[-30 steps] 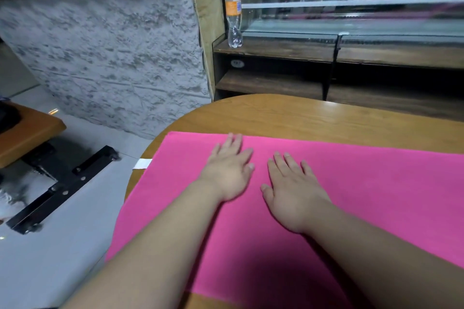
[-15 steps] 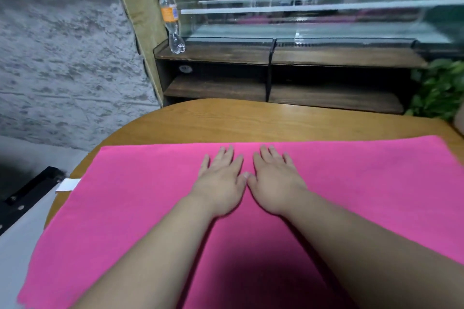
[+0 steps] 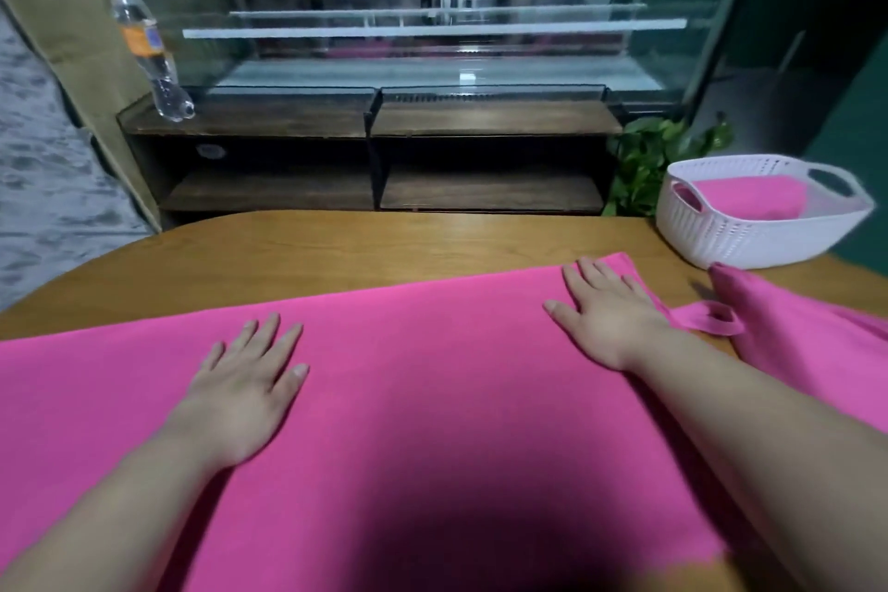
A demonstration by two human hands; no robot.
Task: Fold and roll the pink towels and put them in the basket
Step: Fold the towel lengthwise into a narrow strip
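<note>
Lying smooth, spread: pink towel point(image 3: 432, 375) | left hand point(image 3: 245, 380), right hand point(image 3: 610, 317) flat, apart

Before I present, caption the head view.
Left hand and right hand flat on a pink towel spread over a wooden table, white basket nearby.

hands point(image 3: 250, 382) spread apart (flat), towel point(image 3: 423, 399) smoothed

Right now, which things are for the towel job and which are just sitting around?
For the job: pink cloth towel spread flat under the left hand and right hand; second pink towel at the right; white plastic lattice basket holding another pink towel.
Just lying about: clear plastic bottle with orange label; green leafy plant; dark wooden shelf.
</note>
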